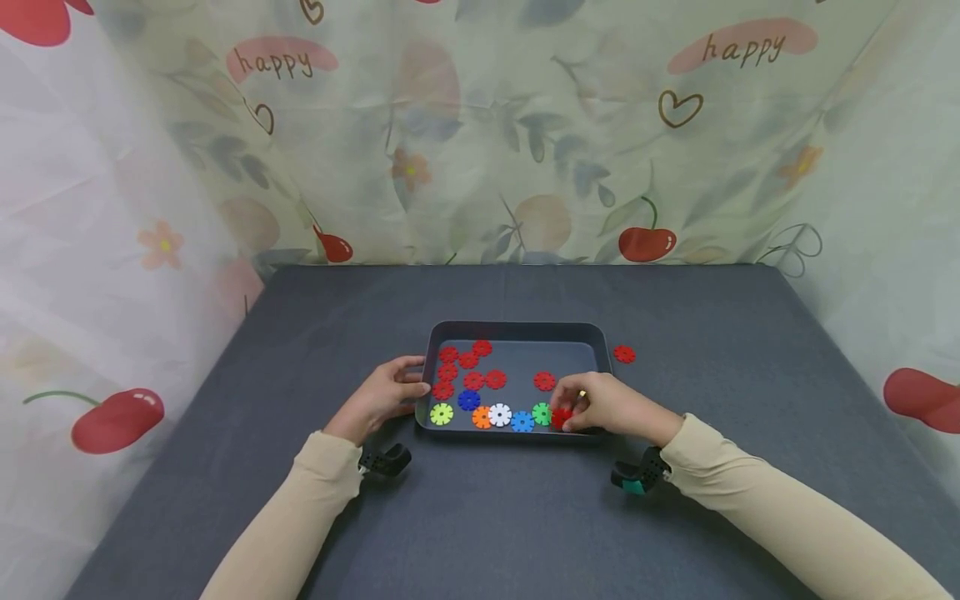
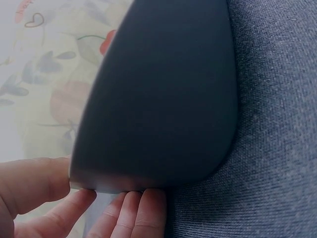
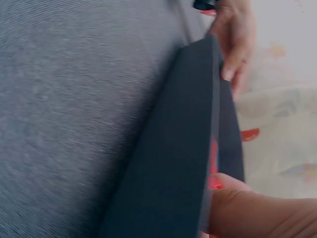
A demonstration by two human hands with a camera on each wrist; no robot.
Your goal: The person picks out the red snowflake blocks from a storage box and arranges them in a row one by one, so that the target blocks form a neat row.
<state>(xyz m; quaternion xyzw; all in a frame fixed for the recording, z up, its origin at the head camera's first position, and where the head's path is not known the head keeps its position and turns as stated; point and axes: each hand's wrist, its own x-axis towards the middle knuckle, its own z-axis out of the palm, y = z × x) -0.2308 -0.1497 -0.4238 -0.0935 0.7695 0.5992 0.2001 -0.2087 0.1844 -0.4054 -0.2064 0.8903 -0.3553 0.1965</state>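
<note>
A dark shallow tray (image 1: 517,331) holds notched plastic discs. My left hand (image 1: 381,397) grips the tray's left wall, its thumb at the rim and fingers against the outside in the left wrist view. Inside the front right corner, my right hand (image 1: 618,406) pinches a red notched disc (image 1: 559,418), partly covered by the fingers. A green disc (image 1: 542,414) lies just left of it. Along the front run light blue (image 1: 522,422), white (image 1: 500,415), orange (image 1: 482,417) and yellow-green (image 1: 441,414) discs. A dark blue disc (image 1: 468,400) sits just behind them.
Several red discs (image 1: 468,360) cluster at the tray's left and back left. One red disc (image 1: 545,381) lies behind the green one. Another red disc (image 1: 625,354) rests on the grey tablecloth (image 1: 480,517) outside the tray's right side. A patterned curtain (image 1: 480,133) stands behind.
</note>
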